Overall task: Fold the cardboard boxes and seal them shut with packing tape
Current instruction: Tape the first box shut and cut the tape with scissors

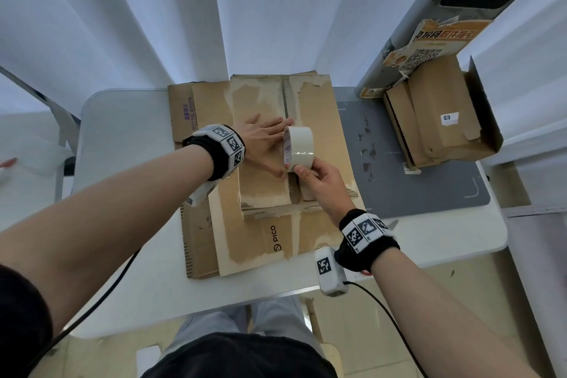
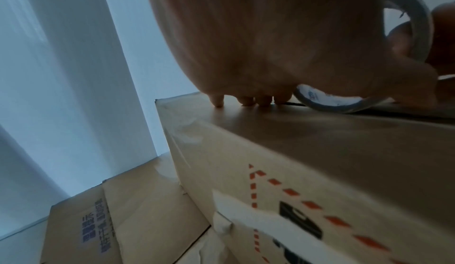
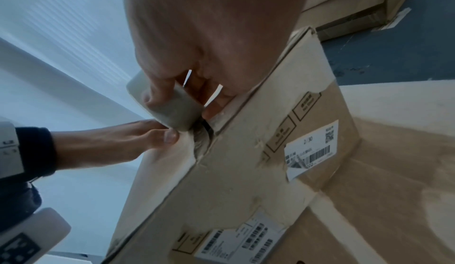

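White table [image 1: 129, 144], flattened cardboard [image 1: 260, 242] printed "PICO"

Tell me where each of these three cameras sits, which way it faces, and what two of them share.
Head: above the table, facing down at the box; both forearms and both hands show.
Left wrist: under the left hand, low along the box top; fingertips press flat.
Right wrist: under the right hand, aimed along the box seam; its fingers grip the tape roll.
Shared: all three views catch that tape roll.
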